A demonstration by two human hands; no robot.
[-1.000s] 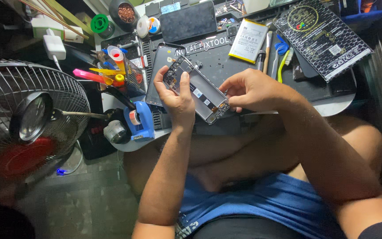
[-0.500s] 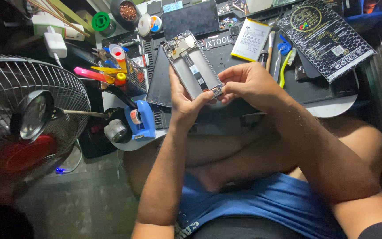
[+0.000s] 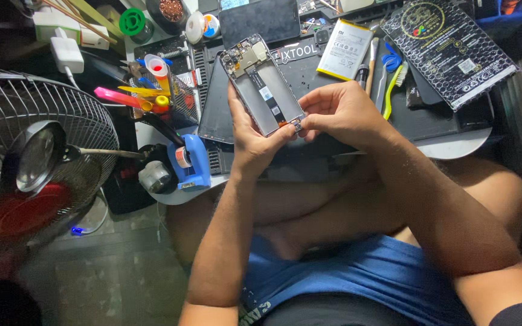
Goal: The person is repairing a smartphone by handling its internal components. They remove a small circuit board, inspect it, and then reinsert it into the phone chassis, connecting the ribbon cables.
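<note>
- Left hand [image 3: 255,142] is gripping the opened phone frame [image 3: 263,84] from below, fingers wrapping its left edge, thumb pressing near the lower end.
- Phone frame is being held above the desk's near-middle part, tilted, its camera end pointing toward the far edge; inner boards and a flat cable are showing.
- Right hand [image 3: 339,111] is pinching narrowly at the frame's lower right corner, fingertips closing on a small part there; too small to tell what it is.
- Dark work mat [image 3: 327,84] is lying across the desk [image 3: 460,145] beneath both hands.
- White phone battery [image 3: 344,49] is resting on the mat toward the far edge, just right of the frame.
- Green-handled brush [image 3: 394,90] and blue-handled tool [image 3: 390,61] are lying beside the battery, near the right hand.
- Black patterned box [image 3: 448,42] is sitting at the desk's far right corner, partly overhanging.
- Dark phone screen [image 3: 260,21] is lying at the far edge, beyond the frame.
- Blue tape dispenser [image 3: 191,163] is standing at the near left edge.
- Pink tool [image 3: 116,96] and yellow tool [image 3: 137,90] are sticking out past the left edge.
- Green spool [image 3: 132,21] is sitting at the far left corner.
- Wire-caged fan [image 3: 37,157] is standing off the desk, to the left, with a magnifier lens in front of it.
- Person is sitting cross-legged, blue shorts showing.
</note>
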